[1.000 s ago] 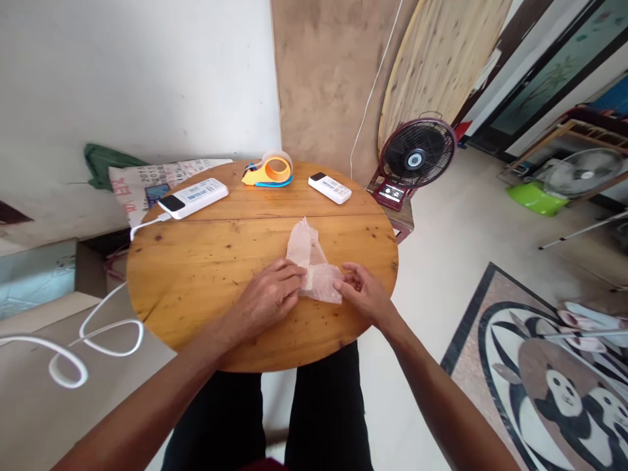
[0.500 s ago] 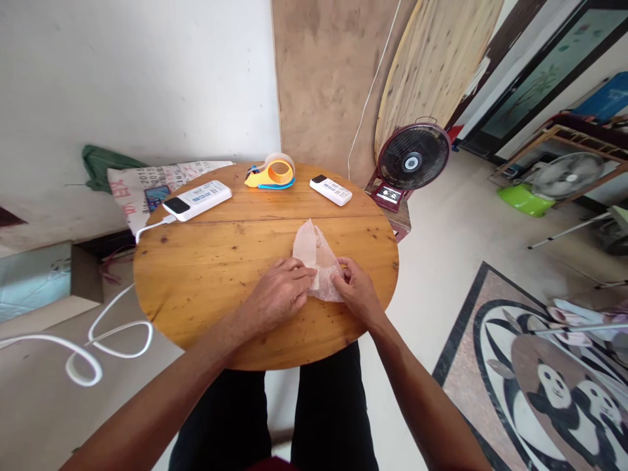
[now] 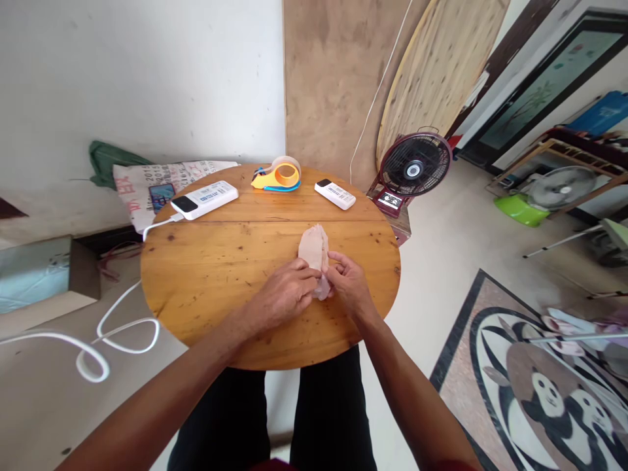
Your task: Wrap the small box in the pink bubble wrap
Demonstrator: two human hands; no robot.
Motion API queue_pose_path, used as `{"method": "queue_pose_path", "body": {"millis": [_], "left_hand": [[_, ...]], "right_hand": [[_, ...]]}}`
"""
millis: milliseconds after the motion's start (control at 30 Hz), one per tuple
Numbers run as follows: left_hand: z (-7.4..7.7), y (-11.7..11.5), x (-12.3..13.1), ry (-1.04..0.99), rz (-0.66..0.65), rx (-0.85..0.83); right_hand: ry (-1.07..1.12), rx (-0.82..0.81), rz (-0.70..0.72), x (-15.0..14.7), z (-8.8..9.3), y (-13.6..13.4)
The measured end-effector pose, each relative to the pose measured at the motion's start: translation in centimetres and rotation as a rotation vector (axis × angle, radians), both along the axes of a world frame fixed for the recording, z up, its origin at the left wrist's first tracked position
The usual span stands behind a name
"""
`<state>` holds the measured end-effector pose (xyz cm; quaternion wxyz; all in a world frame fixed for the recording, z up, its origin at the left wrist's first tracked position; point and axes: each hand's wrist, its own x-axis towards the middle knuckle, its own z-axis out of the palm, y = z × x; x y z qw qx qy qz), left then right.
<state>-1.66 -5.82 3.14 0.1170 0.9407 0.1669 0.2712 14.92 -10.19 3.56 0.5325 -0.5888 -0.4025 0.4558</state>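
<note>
A pale pinkish, partly see-through plastic wrapper (image 3: 313, 246) lies folded into a narrow upright strip on the round wooden table (image 3: 220, 261). My left hand (image 3: 289, 288) presses on its lower left side with the fingers curled together over the edge. From the right, my right hand (image 3: 348, 281) pinches the wrapper's side between thumb and fingers. The two hands nearly meet at its lower part, where a crumpled clear end shows beneath them. Whether anything is inside the wrapper cannot be seen.
Along the far table edge lie a white power bank (image 3: 206, 199) with a white cable (image 3: 159, 226), a yellow tape dispenser (image 3: 277, 176) and a smaller white device (image 3: 335, 194). A dark red fan (image 3: 415, 169) stands beyond the table's right edge.
The wrapper's right part has been folded over to the left, so it is narrower now. My right hand has moved left and slightly up with it. My left hand stays at the wrapper.
</note>
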Motion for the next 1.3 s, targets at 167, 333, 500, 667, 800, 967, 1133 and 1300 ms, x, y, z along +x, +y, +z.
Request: {"method": "queue_pose_path", "body": {"millis": [167, 333, 500, 667, 800, 967, 1133, 1300], "left_hand": [[-0.5, -0.3, -0.2, -0.100, 0.049, -0.077], [-1.0, -0.3, -0.4, -0.202, 0.068, -0.145], [0.2, -0.5, -0.4, -0.301, 0.146, -0.385], [1.2, -0.5, 0.8, -0.113, 0.405, -0.481], [1.3, 0.1, 1.6, 0.059, 0.456, -0.556], [1.4, 0.7, 1.4, 0.087, 0.417, -0.571], [1.6, 0.3, 1.4, 0.062, 0.416, -0.615], [1.5, -0.7, 1.9, 0.062, 0.514, -0.557]], "right_hand": [[-0.073, -0.009, 0.081, 0.1, 1.4, -1.2], [-0.237, -0.012, 0.179, 0.1, 2.2, -2.1], [-0.526, 0.040, 0.292, 0.2, 2.8, -2.4], [-0.694, 0.018, 0.353, 0.3, 3.9, -2.3], [-0.686, 0.015, 0.415, 0.5, 4.5, -2.1], [-0.632, 0.066, 0.443, 1.5, 3.9, -1.6], [-0.259, 0.071, 0.434, 2.8, 2.1, -1.2], [0.031, 0.115, 0.234, 2.7, 0.3, -1.1]]}}
